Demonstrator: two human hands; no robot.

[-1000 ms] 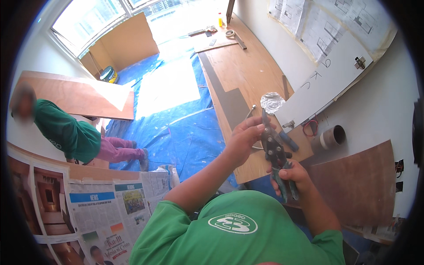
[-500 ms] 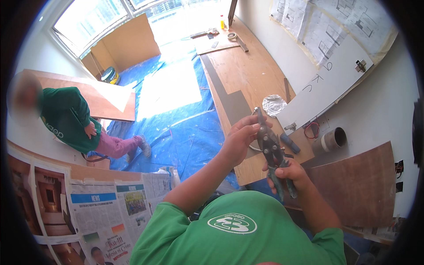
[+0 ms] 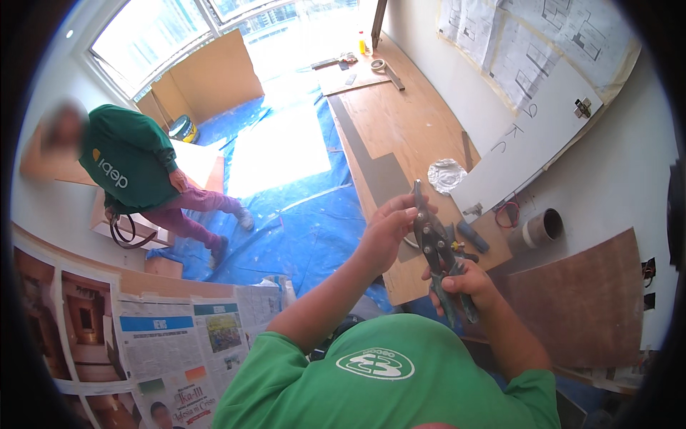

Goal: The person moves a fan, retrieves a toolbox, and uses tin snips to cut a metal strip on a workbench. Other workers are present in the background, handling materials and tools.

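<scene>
In front of my chest I hold a pair of tin snips (image 3: pixel 431 242) with dark, riveted jaws pointing away from me. My right hand (image 3: pixel 473 283) is wrapped round its worn green handles. The fingers of my left hand (image 3: pixel 389 230) pinch it beside the jaws; some fingertips are hidden behind the tool. Beyond it lies a plywood worktop (image 3: pixel 400 114) with a grey strip (image 3: pixel 382 171) along its left part. A crumpled foil dish (image 3: pixel 446 176) sits there, and a dark cylindrical piece (image 3: pixel 472 236) lies just right of the snips.
A person in a green top (image 3: pixel 132 154) stands at the left on blue sheeting (image 3: pixel 286 236), holding a dark looped strap (image 3: pixel 128 232). A cut pipe (image 3: pixel 543 229) and a curved brown board (image 3: pixel 579 300) are at my right. Tape (image 3: pixel 378 65) lies on the worktop's far end.
The person at the left has stepped rightward and now shows a looped strap in one hand. My hands keep the snips in nearly the same place; the view has shifted slightly.
</scene>
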